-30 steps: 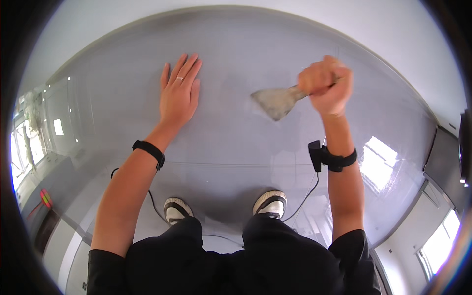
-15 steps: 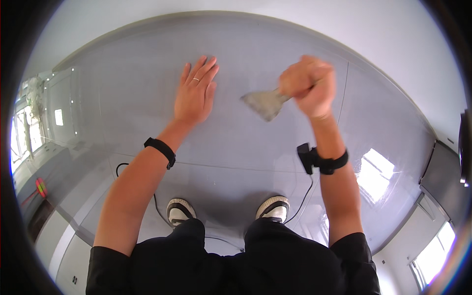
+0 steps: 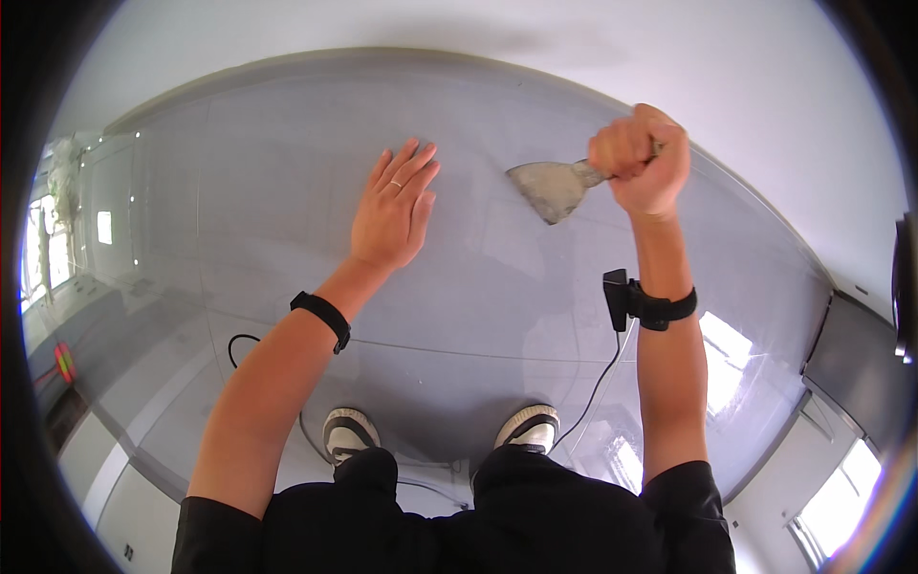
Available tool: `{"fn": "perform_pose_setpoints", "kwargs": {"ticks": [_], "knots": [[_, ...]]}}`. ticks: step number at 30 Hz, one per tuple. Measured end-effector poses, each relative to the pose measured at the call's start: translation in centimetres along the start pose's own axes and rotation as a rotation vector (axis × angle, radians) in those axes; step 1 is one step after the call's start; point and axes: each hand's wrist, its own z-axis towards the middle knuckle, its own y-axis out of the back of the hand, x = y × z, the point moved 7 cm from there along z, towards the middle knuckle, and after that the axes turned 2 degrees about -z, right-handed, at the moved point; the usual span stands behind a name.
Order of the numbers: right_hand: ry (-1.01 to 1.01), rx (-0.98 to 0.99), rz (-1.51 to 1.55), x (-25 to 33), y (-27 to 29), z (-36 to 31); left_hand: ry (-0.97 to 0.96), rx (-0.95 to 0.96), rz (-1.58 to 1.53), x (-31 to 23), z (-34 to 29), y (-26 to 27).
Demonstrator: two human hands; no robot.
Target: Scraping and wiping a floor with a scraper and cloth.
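Scraper [image 3: 553, 187], a broad flat blade crusted with pale grey residue, lies with its edge against the glossy grey tiled floor [image 3: 287, 172], slightly right of the middle of the view and near the base of the white wall [image 3: 478, 29]. Reading from the left: bright window reflections [image 3: 43, 230] show on the tiles at the rim, and a red-lit object stands low at the left edge, too small to identify. The left hand [image 3: 392, 210] is open, fingers spread and palm pressed flat on the floor as a brace, a ring on one finger and a black wristband [image 3: 322, 319] on the forearm. Well apart from it, to the right, the right hand [image 3: 641, 158] is closed in a fist around the scraper's handle, blade pointing left and downward toward the tiles. A black wrist-mounted device [image 3: 648, 304] sits on the right forearm, its cable [image 3: 598, 383] trailing down toward two shoes [image 3: 435, 430] at the lower centre. As to progress, the tiles around the blade look smooth and mostly clean, with only faint pale smears near the blade tip; whether residue remains there cannot be told. The caked blade suggests material has been lifted, and scraping appears to be under way rather than finished.
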Motion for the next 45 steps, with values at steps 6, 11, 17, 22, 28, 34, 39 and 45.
{"fn": "perform_pose_setpoints", "kwargs": {"ticks": [6,11,17,22,28,34,39,45], "knots": [[-0.181,0.135,0.104,-8.8,-10.0,-7.4,0.047,0.009,-0.083,1.0,-0.7,-0.3],[-0.219,0.234,0.159,-7.9,-13.0,-15.4,0.026,0.013,-0.040,1.2,-0.6,0.1],[-0.276,0.024,0.091,-5.9,-9.2,-17.4,-0.083,0.119,0.169,-0.3,0.4,-0.6],[-0.229,-0.096,0.046,-4.0,-8.5,-19.3,-0.028,0.084,0.287,6.4,1.5,3.0],[-0.162,-0.146,-0.169,-3.1,-9.8,-21.3,0.356,0.052,0.580,18.5,-6.2,11.9],[-0.257,-0.072,-0.354,-2.3,-11.1,-21.0,0.591,0.002,0.651,25.7,-16.0,20.7],[-0.468,0.021,-0.351,-4.7,-14.4,-18.3,0.791,-0.122,0.620,28.2,-30.7,29.1],[-0.478,-0.042,-0.385,-6.1,-21.5,-16.7,1.006,-0.160,0.599,19.9,-52.0,32.6]]}}
